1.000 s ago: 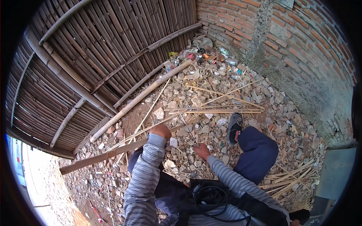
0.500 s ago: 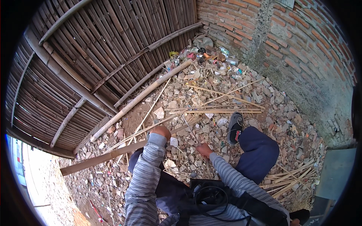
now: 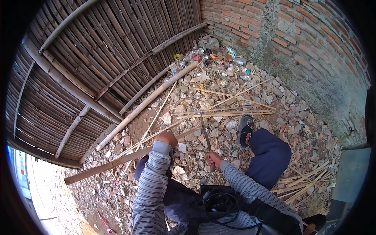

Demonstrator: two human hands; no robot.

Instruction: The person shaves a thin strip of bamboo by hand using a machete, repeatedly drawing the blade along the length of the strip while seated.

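Note:
My left hand (image 3: 167, 138) is closed around a long, flat bamboo slat (image 3: 113, 166) that runs from the lower left up to the right, past my fist. In my right hand (image 3: 214, 158) is a knife, its wooden handle gripped in my fist. The long dark knife blade (image 3: 205, 132) points away from me, with its tip near several pale bamboo strips (image 3: 235, 114) on the rubble. Blade and slat are apart, the blade to the right of the slat's far end. My fingers on the slat are partly hidden by the back of my hand.
Stony rubble (image 3: 250, 164) covers the ground. A bamboo-slat wall (image 3: 117, 51) stands at left, with a thick pole (image 3: 149, 105) lying along it. A brick wall (image 3: 305, 43) rises at right. Litter (image 3: 219, 58) fills the far corner; more split strips (image 3: 303, 182) lie at right.
My right hand has turned the knife, so its blade now shows broader and points more straight ahead. The left hand and the slat have stayed nearly in place.

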